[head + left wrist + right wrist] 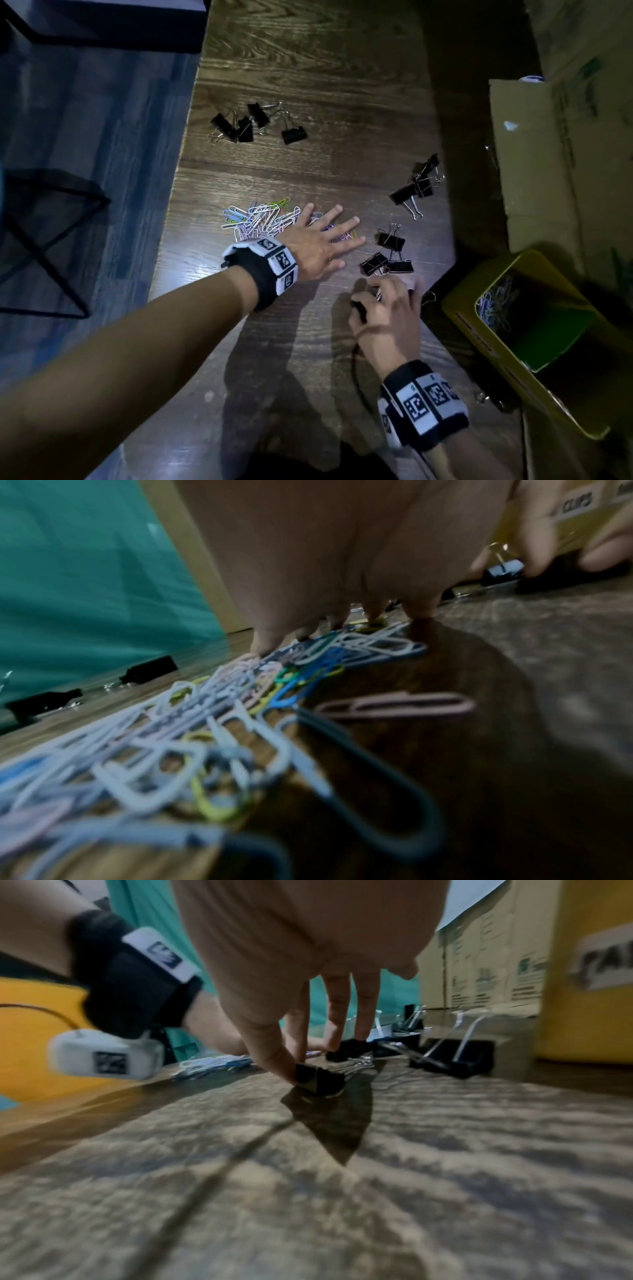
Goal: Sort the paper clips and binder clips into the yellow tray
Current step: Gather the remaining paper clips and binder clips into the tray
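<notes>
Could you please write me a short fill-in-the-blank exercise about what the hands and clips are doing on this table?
1. The left hand lies spread over the pile of coloured ____ clips.
2. The right hand pinches a black ____ clip.
3. The tray at the table's right edge is ____ in colour.
4. The tray already holds some ____ clips.

Missing words: paper; binder; yellow; paper

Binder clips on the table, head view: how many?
11 binder clips, at least: 4 far left, 3 at right, 3 nearer the middle, 1 pinched by the right hand; more may be hidden under it.
</notes>
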### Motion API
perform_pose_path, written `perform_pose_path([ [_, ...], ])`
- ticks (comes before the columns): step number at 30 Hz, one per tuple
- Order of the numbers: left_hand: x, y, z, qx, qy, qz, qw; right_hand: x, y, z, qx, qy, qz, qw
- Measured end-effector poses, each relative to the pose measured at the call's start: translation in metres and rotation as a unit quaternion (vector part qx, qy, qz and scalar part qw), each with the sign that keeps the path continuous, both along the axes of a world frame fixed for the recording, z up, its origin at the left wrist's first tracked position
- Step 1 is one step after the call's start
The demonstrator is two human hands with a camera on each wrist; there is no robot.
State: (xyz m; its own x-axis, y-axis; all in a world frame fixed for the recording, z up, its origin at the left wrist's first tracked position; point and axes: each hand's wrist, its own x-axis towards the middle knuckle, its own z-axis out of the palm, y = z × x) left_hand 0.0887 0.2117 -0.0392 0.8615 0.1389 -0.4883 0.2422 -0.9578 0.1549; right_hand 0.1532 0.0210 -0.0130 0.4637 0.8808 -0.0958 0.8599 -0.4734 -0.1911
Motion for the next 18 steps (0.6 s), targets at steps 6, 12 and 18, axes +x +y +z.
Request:
perform_pose_path([
  [6,-0.061,0.003,0.01,0.017,-0.086,0.027,0.996,0.006,0.002,0.012,0.048,0.03,-0.023,0.998],
  [12,-0.088,0.055,0.008,-0.028,-0.121,0.341,0.932,-0.024,0.063,0.005,-0.034,0.153,0.052,0.986],
  [18,-0.074,0.018,-0.008,-0.058,-0.11,0.323,0.938,0.0,0.112,-0.004,-0.168,0.159,0.119,0.966],
])
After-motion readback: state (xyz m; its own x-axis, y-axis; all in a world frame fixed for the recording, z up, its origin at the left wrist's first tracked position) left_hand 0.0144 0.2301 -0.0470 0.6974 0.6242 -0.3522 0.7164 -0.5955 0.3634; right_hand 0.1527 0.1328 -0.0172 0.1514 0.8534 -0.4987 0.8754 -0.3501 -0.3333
